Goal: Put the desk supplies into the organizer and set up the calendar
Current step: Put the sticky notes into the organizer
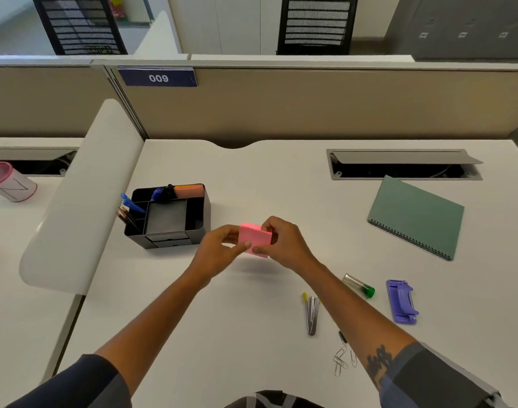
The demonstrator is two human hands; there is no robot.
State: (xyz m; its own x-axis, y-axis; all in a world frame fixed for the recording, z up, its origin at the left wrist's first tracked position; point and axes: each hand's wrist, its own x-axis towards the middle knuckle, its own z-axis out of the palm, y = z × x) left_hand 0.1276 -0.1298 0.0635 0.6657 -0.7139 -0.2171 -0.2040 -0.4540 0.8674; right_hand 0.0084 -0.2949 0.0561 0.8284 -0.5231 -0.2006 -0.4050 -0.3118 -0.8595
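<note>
A pink sticky-note pad (253, 237) is held above the desk between both hands, my left hand (219, 250) at its left edge and my right hand (284, 238) at its right edge. The black organizer (197, 214) stands just left of them, with blue pens (134, 202), pencils (127, 217) and an orange pad (190, 190) in its compartments. The green spiral-bound calendar (415, 216) lies flat at the right. A stapler (312, 313), a green-capped tube (359, 286), a purple hole punch (401, 301) and loose paper clips (341, 359) lie near my right forearm.
An open cable slot (399, 169) runs along the desk's back right. A beige partition with a "009" label (158, 78) backs the desk. A white divider (75, 207) separates the neighbouring desk, where a pink-lidded cup (12, 184) stands.
</note>
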